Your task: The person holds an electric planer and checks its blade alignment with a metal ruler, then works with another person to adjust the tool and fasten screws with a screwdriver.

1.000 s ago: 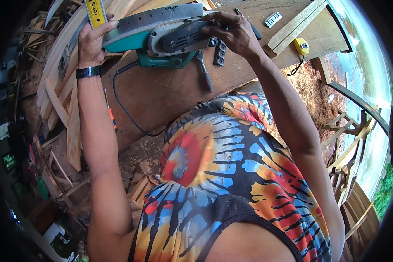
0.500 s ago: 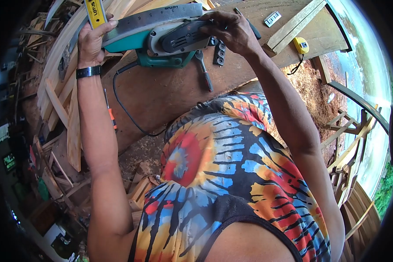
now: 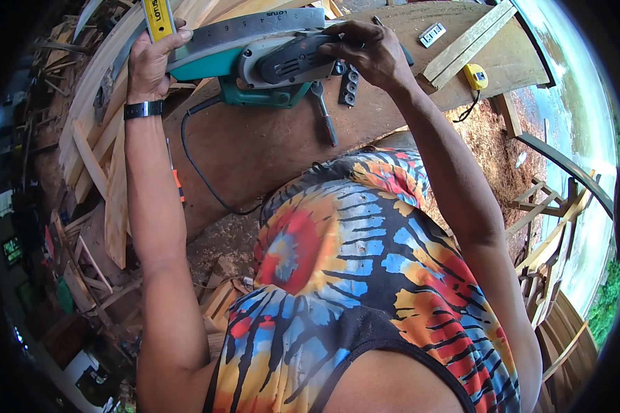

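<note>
A teal electric planer (image 3: 282, 65) lies tilted on its side on the brown work surface, its dark belt cover toward me. Along its sole runs the steel blade of a try square (image 3: 255, 31), marked with numbers and LOTUS; its yellow handle sticks up at the left. My left hand (image 3: 148, 65) is closed around the base of that handle, thumb over the blade, against the planer's end. My right hand (image 3: 372, 51) grips the planer's other end, fingers bent over the dark cover near the blade's tip. Its far fingertips are hidden.
Close to the planer lie a wrench (image 3: 324, 113) and a black bar with round metal pieces (image 3: 349, 86). A yellow tape measure (image 3: 475, 76) sits beside a wooden batten (image 3: 465, 48). The black cord (image 3: 189, 151) loops down, near an orange-handled screwdriver (image 3: 178, 184). Boards (image 3: 89, 155) are piled left.
Both hands, the planer and the try square appear shifted very slightly to the right and down. The grip of each hand looks the same.
</note>
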